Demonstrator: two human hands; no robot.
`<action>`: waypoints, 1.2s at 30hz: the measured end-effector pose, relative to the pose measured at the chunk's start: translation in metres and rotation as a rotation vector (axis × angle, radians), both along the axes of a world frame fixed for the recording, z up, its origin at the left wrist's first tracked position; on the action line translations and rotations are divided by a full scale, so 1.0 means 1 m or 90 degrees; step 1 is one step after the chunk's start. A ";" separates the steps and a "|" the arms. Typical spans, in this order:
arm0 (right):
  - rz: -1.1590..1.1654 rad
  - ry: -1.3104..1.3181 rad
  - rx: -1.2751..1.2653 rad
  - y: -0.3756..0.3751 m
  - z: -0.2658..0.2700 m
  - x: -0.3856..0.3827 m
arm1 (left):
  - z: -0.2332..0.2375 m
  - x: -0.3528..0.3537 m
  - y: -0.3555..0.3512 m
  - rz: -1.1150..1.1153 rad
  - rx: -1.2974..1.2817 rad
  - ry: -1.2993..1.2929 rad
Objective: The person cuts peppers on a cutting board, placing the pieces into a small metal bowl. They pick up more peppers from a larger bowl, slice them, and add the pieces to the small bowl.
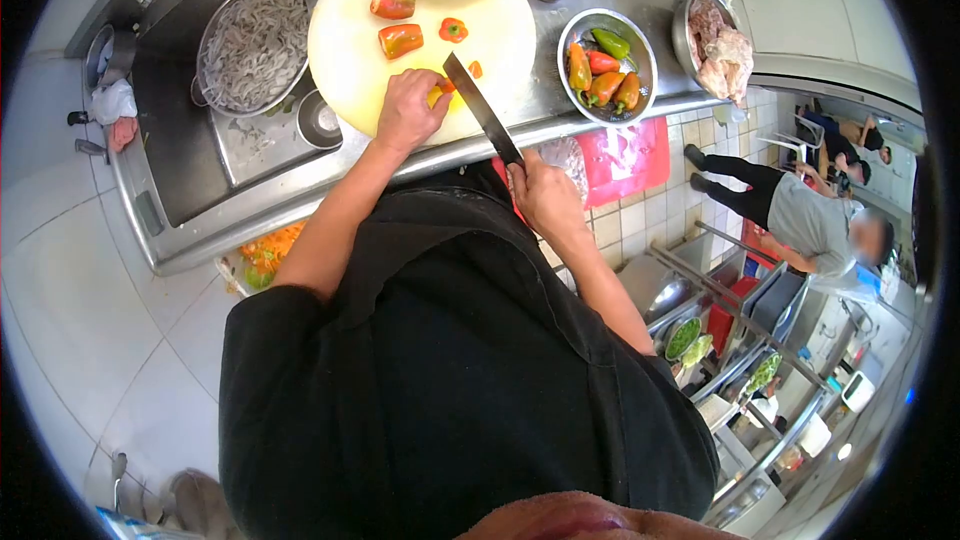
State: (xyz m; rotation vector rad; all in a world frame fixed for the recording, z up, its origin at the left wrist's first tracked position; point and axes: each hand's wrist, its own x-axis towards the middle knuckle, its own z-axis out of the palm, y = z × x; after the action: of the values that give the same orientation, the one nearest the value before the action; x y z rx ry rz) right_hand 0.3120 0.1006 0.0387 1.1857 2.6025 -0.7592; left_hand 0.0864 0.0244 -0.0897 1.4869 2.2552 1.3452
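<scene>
Item: yellow pepper piece [438,96], at near edge of round cutting board [350,65], pinned under curled fingers of left hand [408,112]. Right hand [545,198] closed round handle of knife [478,102], blade touching the piece. Bowl of whole peppers [561,58] just beside board's right edge

Left hand [408,110] covers most of the yellow pepper piece [438,96]; right hand [545,195] hides the knife [480,108] handle.

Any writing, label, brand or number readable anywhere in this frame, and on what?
None can be read.
The knife in the right hand, the cutting board, the bowl of peppers and the pepper piece under the left hand show no writing.
Items on the rack at lower right: too small and blurred.
</scene>
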 end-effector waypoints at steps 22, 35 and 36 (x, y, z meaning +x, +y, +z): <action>-0.316 0.179 -0.570 0.060 -0.062 0.045 | -0.002 0.018 0.043 -0.050 -0.065 0.017; -0.192 0.233 -0.439 0.080 0.017 -0.011 | 0.071 -0.061 0.116 0.025 0.023 -0.026; -0.190 0.262 -0.427 0.084 0.018 -0.012 | 0.081 -0.065 0.116 0.053 0.017 0.025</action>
State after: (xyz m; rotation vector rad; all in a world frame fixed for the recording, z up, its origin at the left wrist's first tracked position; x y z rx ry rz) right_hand 0.3005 0.1849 0.0563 1.2883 2.1244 -1.9186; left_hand 0.0210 0.1409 -0.0083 1.4549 2.3579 1.3855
